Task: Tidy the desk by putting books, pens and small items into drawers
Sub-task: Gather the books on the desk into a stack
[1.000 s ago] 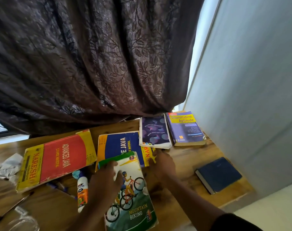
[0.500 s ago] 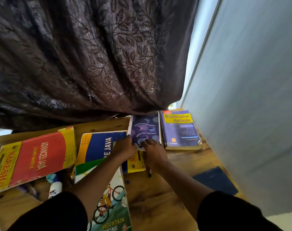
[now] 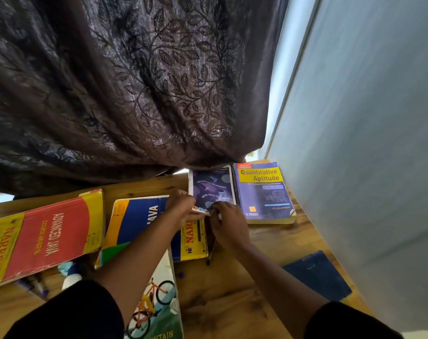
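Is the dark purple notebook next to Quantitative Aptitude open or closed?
Closed: the purple notebook shows its full front cover; both hands grip its near edge.

Both arms stretched forward in dark sleeves, left hand [image 3: 182, 209] and right hand [image 3: 226, 222] close together, fingers curled and pinching the near edge of the purple notebook [image 3: 211, 188], wrists nearly level.

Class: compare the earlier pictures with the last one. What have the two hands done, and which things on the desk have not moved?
Both hands left the mountain biking book and reached forward. The left hand and right hand now grip the near edge of the dark purple notebook, lifting it slightly. The Quantitative Aptitude book, both Java books and the dark blue diary stayed put.
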### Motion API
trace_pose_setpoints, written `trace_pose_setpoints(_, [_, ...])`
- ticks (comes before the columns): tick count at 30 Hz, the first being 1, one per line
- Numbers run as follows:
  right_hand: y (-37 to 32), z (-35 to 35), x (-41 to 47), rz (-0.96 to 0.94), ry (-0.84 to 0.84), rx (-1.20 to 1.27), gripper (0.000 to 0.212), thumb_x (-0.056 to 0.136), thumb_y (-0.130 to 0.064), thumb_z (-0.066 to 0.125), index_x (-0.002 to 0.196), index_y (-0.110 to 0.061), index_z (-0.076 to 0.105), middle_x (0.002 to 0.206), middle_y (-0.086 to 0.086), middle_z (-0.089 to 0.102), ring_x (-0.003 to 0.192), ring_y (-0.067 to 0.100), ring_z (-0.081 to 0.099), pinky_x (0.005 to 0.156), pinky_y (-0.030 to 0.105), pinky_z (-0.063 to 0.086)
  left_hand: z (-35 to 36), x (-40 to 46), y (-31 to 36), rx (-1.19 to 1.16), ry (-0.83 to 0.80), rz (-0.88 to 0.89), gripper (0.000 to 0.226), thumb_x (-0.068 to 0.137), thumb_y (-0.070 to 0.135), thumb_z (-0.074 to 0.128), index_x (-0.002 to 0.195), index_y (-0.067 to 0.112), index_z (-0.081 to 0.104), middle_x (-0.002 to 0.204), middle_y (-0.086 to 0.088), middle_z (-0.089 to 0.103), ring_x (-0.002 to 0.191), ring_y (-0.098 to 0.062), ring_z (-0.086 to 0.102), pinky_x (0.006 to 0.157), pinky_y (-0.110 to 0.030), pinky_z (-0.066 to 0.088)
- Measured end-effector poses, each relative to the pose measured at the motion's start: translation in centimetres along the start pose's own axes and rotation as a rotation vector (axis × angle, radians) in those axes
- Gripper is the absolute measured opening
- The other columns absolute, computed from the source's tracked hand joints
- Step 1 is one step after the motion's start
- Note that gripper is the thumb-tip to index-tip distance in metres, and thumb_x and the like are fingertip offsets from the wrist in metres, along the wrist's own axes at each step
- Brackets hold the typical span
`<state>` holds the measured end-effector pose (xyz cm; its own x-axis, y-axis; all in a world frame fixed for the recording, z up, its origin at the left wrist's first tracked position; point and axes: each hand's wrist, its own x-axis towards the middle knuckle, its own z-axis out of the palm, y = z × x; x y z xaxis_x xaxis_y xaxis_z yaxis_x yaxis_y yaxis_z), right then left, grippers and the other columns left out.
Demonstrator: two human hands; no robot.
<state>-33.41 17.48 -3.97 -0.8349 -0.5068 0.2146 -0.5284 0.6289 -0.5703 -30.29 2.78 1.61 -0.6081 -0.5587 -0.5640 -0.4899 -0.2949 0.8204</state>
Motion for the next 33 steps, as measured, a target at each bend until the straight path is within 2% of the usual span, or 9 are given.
trace_pose_setpoints(5, [-0.3, -2.3, -0.7, 0.273, 0.133, 0.174, 0.042, 0.089, -0.058, 0.052, 0.12, -0.033, 0.061, 0.116, -0.006, 0.068, 0.104, 0.015, 0.063, 0.084, 0.04, 0.057, -3.3, -3.7, -0.8, -0.135, -0.035, 0.034, 0.02, 0.101, 0.003, 0.058, 0.119, 0.011, 0.055, 0.119, -0.015, 0.06, 0.091, -0.034, 0.074, 0.061, -0.038, 0.064])
trace_pose_setpoints(8, [-1.1, -3.7, -1.8, 0.514, 0.069, 0.484, 0.036, 0.086, -0.034, 0.072, 0.119, -0.023, 0.063, 0.106, -0.004, 0.071, 0.093, 0.014, 0.068, 0.08, 0.033, 0.058, -6.8, -7.2, -2.8, -0.204, -0.078, 0.038, 0.02, 0.1, 0.001, 0.058, 0.116, 0.013, 0.059, 0.12, -0.016, 0.063, 0.09, -0.036, 0.075, 0.068, -0.045, 0.065])
trace_pose_setpoints(11, [-2.7, -3.6, -3.5, 0.7, -0.112, 0.953, 0.01, 0.09, 0.0, 0.068, 0.094, -0.009, 0.07, 0.077, 0.003, 0.075, 0.065, 0.014, 0.07, 0.053, 0.022, 0.052, -10.5, -10.4, -6.4, -0.22, -0.114, 0.048, 0.023, 0.101, -0.001, 0.056, 0.117, 0.016, 0.059, 0.119, -0.015, 0.064, 0.093, -0.04, 0.075, 0.069, -0.05, 0.065])
trace_pose_setpoints(13, [-3.4, -2.6, -4.6, 0.717, -0.216, 1.068, 0.016, 0.091, 0.006, 0.063, 0.095, -0.007, 0.072, 0.083, 0.01, 0.076, 0.073, 0.025, 0.071, 0.061, 0.03, 0.055, -13.0, -12.1, -8.7, -0.203, -0.114, 0.063, 0.025, 0.1, -0.002, 0.056, 0.117, 0.016, 0.059, 0.114, -0.016, 0.069, 0.09, -0.039, 0.076, 0.067, -0.05, 0.065])
trace_pose_setpoints(17, [-4.8, 0.3, -7.1, 0.6, -0.397, 0.962, 0.027, 0.093, 0.003, 0.065, 0.117, -0.009, 0.07, 0.108, 0.014, 0.077, 0.099, 0.032, 0.072, 0.077, 0.042, 0.06, -17.4, -13.8, -13.2, -0.016, -0.064, 0.083, 0.027, 0.093, -0.011, 0.064, 0.105, 0.012, 0.059, 0.08, -0.005, 0.077, 0.074, -0.027, 0.076, 0.051, -0.038, 0.06])
trace_pose_setpoints(20, [-6.2, 2.0, -9.1, 0.503, -0.405, 0.758, 0.03, 0.09, 0.012, 0.066, 0.114, -0.007, 0.069, 0.098, 0.006, 0.077, 0.087, 0.02, 0.074, 0.064, 0.025, 0.059, -20.0, -14.4, -16.8, 0.358, 0.08, 0.228, 0.029, 0.083, 0.002, 0.079, 0.093, 0.026, 0.066, 0.076, 0.013, 0.076, 0.073, -0.013, 0.072, 0.064, -0.04, 0.061])
trace_pose_setpoints(22, [-6.8, 2.7, -10.4, 0.461, -0.411, 0.627, 0.032, 0.089, 0.012, 0.067, 0.111, -0.011, 0.07, 0.096, -0.004, 0.075, 0.08, 0.005, 0.071, 0.064, 0.023, 0.06, -21.0, -15.3, -18.3, 0.578, 0.168, 0.317, 0.023, 0.082, 0.014, 0.081, 0.086, 0.033, 0.067, 0.075, 0.021, 0.073, 0.073, 0.001, 0.069, 0.068, -0.022, 0.055])
trace_pose_setpoints(27, [-8.3, 3.7, -13.4, 0.399, -0.439, 0.415, 0.037, 0.09, 0.004, 0.067, 0.117, -0.022, 0.07, 0.11, -0.006, 0.073, 0.094, 0.007, 0.067, 0.065, 0.012, 0.054, -21.0, -16.9, -20.4, 0.796, 0.269, 0.429, 0.012, 0.085, 0.017, 0.076, 0.089, 0.025, 0.068, 0.084, 0.014, 0.059, 0.08, -0.011, 0.064, 0.063, -0.006, 0.032])
trace_pose_setpoints(33, [-9.6, 4.3, -15.6, 0.424, -0.418, 0.153, 0.046, 0.082, -0.02, 0.069, 0.125, -0.028, 0.054, 0.112, -0.003, 0.069, 0.1, 0.024, 0.067, 0.079, 0.037, 0.057, -20.4, -16.9, -21.0, 0.697, 0.228, 0.315, 0.05, 0.093, 0.024, 0.07, 0.138, 0.023, 0.049, 0.129, 0.004, 0.067, 0.098, -0.008, 0.065, 0.065, -0.006, 0.044])
